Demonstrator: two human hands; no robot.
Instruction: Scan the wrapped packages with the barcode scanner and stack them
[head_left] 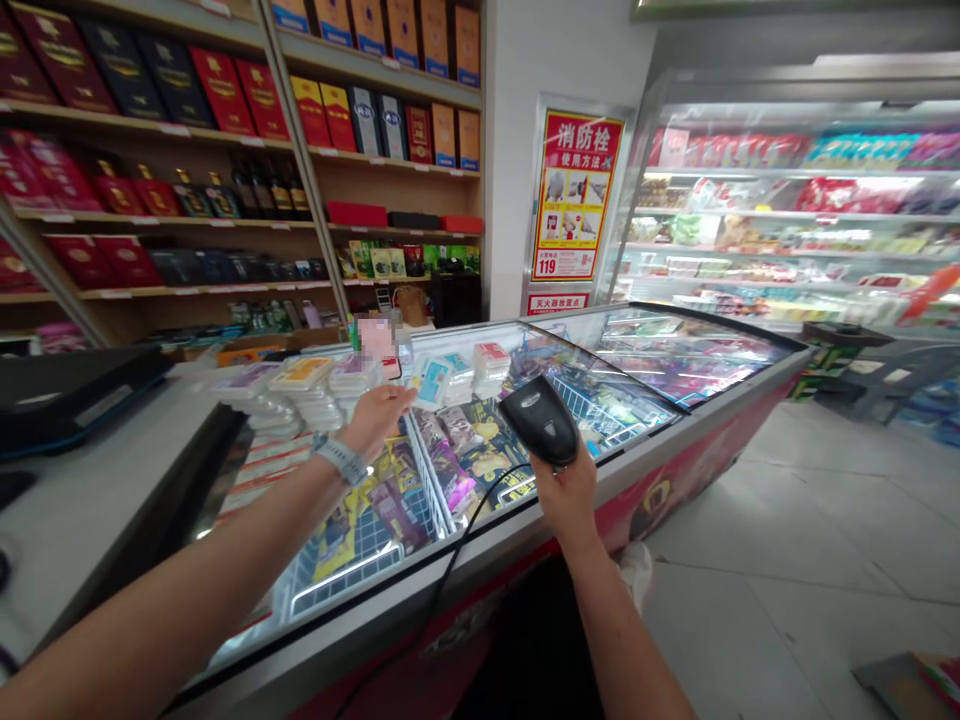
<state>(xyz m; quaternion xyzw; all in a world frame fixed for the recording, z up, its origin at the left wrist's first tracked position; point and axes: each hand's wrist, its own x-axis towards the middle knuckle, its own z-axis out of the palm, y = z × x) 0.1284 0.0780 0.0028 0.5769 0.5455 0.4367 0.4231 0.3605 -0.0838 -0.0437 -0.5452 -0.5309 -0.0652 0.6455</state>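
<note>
My right hand is wrapped round the handle of a black barcode scanner, raised over the chest freezer with its head pointing up and left. A black cord runs down from the scanner across the freezer edge. My left hand, with a grey watch on the wrist, pinches the left edge of a clear plastic pack with a blue label. That pack is tilted towards me. Just behind the left hand a phone stands upright, its screen partly blurred out.
Stacks of clear packs with purple, yellow and red labels stand on the glass-topped freezer. Frozen goods in wire baskets show beneath. A counter lies left, shelves of boxes behind, a lit display fridge at right.
</note>
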